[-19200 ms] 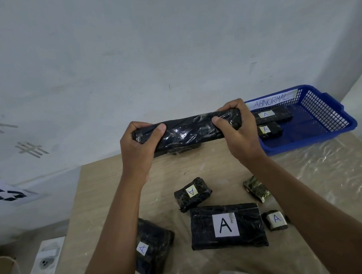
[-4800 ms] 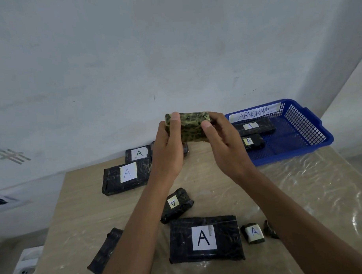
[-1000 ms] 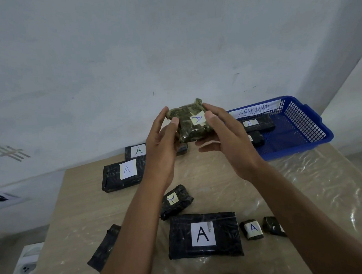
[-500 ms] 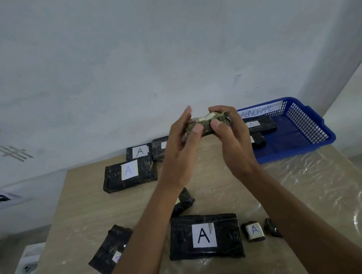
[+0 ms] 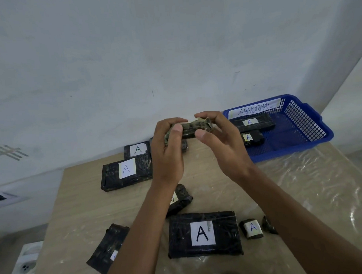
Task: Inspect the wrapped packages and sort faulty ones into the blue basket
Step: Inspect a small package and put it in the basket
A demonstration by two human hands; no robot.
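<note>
Head view: left hand (image 5: 168, 151) and right hand (image 5: 221, 139) fingers pinch a small green wrapped package (image 5: 193, 127) above the tan worktop (image 5: 86, 205)

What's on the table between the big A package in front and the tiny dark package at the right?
In the head view, one small package with a white A label sits between the big package and the tiny dark one.

We've got both forearms raised from the near edge, converging centre-frame. Left hand (image 5: 168, 149) grip: thumb on the near side, fingers curled over the far side. Right hand (image 5: 219, 139) grip: thumb near, fingers arched over top. Hands close together.
</note>
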